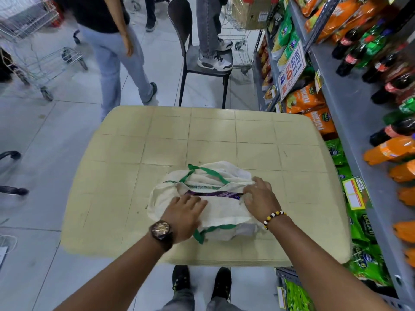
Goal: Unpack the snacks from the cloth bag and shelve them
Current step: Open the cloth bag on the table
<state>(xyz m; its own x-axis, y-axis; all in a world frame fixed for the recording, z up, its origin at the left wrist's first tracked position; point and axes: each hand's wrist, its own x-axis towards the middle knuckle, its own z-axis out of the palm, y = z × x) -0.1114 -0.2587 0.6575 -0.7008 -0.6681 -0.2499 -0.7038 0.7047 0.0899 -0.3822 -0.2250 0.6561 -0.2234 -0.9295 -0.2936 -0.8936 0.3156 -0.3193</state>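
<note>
Cloth bag [224, 213], white with green handles, lies on the near half of a beige table [157, 142], its mouth parted over a purple snack packet [215, 194]. The right hand [260, 198] grips the mouth's right end with curled fingers. The left hand [184, 214] lies on the near lip, and I cannot tell whether it grips. Snack shelves [343, 113] stand just to the right.

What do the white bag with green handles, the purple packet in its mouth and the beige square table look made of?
The white bag: soft matte woven cloth, as it creases and slumps; green handles: probably flat fabric tape; purple packet: glossy plastic film or foil, going by its sheen, mostly hidden; beige table: likely hard moulded plastic, with grid lines and scuffs.
</note>
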